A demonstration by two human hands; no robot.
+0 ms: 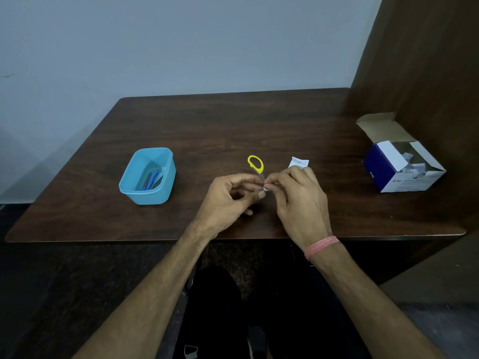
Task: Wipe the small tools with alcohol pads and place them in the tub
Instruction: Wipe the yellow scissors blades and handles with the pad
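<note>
Small scissors with a yellow handle loop [255,164] stand up between my two hands above the middle of the table. My left hand [228,200] pinches the scissors low down, near the blades. My right hand [298,203] pinches a small white alcohol pad [266,188] against the metal part. The blades are mostly hidden by my fingers. A light blue tub [147,177] sits to the left on the table, holding a blue-handled tool [151,180] and another grey tool.
A torn white pad wrapper [298,162] lies just behind my right hand. An open blue and white box of pads [401,167] stands at the right, next to a brown wooden panel [427,73]. The dark wooden table [207,120] ends near my wrists.
</note>
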